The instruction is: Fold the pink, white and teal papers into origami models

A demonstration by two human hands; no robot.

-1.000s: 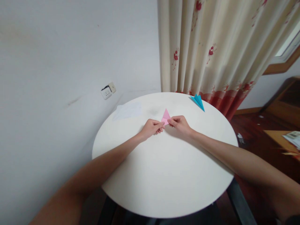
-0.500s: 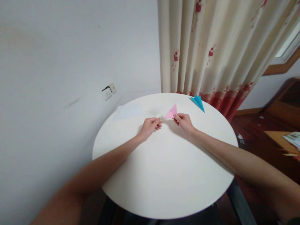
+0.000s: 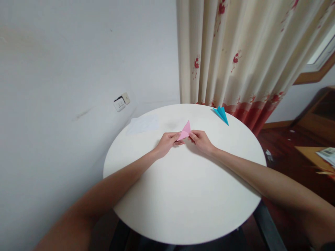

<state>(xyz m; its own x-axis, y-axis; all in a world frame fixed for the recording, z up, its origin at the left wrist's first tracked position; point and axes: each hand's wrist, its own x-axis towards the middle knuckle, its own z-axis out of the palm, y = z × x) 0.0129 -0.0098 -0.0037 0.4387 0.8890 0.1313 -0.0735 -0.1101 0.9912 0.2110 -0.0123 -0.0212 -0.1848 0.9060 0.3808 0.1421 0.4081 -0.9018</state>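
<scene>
A small folded pink paper [image 3: 186, 130], triangular in outline, is held a little above the white round table [image 3: 183, 195]. My left hand [image 3: 169, 142] pinches its lower left corner between thumb and fingers. On the other side, my right hand [image 3: 201, 140] grips the paper's right corner. One point of the paper sticks up between my hands, away from me. The fingers under the paper are partly hidden.
A blue paper plane [image 3: 221, 115] lies near the table's far right edge. Thin white sheets [image 3: 143, 124] rest at the far left. Behind the table are a wall with a socket [image 3: 119, 104] and a floral curtain [image 3: 222, 62].
My right hand has brought the pink paper left and slightly toward me. My left hand, free before, has taken hold of its left corner. The blue paper plane has stayed put.
</scene>
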